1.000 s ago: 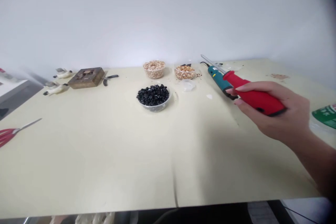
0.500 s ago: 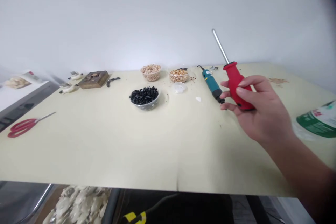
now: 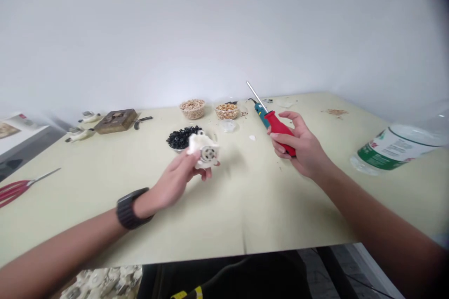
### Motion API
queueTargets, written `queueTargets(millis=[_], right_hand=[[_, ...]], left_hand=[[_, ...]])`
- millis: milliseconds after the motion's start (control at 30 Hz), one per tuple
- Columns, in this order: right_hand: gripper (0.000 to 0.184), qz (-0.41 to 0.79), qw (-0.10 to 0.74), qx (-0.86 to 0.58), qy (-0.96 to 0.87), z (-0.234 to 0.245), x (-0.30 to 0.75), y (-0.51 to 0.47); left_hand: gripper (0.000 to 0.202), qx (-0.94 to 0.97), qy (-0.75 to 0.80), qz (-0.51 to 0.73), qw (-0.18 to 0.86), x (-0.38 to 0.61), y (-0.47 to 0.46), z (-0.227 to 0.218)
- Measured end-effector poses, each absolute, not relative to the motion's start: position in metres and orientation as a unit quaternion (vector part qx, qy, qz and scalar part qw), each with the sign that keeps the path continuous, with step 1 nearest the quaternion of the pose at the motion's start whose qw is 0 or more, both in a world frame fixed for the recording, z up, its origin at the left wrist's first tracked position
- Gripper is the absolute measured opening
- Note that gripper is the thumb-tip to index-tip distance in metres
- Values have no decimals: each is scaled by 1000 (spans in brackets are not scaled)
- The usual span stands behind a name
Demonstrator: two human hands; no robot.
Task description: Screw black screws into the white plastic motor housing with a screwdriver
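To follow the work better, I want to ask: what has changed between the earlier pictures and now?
The left hand has come into view, holding a white part. The right hand still grips the red screwdriver, now lower and further left, with its shaft tilted away. The bowls, teal tool and scissors stayed as they were.

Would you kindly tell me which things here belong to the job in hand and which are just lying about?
Job in hand: white plastic part in the left hand; red-handled screwdriver in the right hand.
Lying about: bowl of black pieces, pliers, red scissors, wooden block, plastic bottle.
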State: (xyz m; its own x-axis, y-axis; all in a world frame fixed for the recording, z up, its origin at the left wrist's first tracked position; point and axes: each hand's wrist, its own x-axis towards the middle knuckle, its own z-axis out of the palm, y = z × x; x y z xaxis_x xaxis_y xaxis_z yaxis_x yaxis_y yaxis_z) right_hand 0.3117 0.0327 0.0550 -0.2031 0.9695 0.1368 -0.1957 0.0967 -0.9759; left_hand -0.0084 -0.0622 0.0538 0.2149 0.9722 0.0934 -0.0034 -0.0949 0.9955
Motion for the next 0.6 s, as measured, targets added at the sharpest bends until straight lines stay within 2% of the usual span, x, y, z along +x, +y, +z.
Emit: queueTargets(millis=[200, 367, 600], right_hand=[[49, 535, 469, -396, -580, 42, 308, 38], [43, 534, 420, -415, -606, 31, 308, 43], [47, 478, 378, -449, -653, 36, 308, 40]], left_hand=[[51, 589, 481, 439, 479, 0, -42, 9], [52, 607, 480, 411, 482, -3, -38, 4], [52, 629, 460, 371, 505, 0, -39, 1]])
